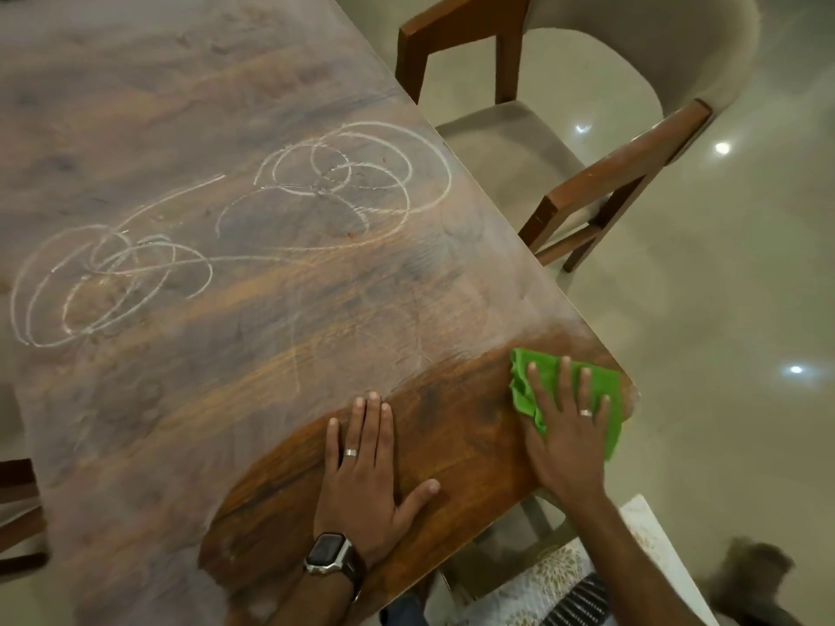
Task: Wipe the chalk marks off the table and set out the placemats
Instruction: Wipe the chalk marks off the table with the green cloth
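Chalk marks [334, 178] white looping scribbles, table [226, 106] hazy, near corner dark

Bare tabletop [226, 399] ahead; armchair [587, 151] close along right edge.

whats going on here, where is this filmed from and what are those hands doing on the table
There is no machine here: a camera worn on a person's head looks down at their own two hands. The wooden table carries two clusters of looping white chalk marks and a pale chalky haze. The right hand presses a green cloth flat near the table's corner, with fingers spread straight. Around it the wood looks darker and cleaner. The left hand, with a watch on its wrist, rests flat on the table and holds nothing. A chair stands beside the table.
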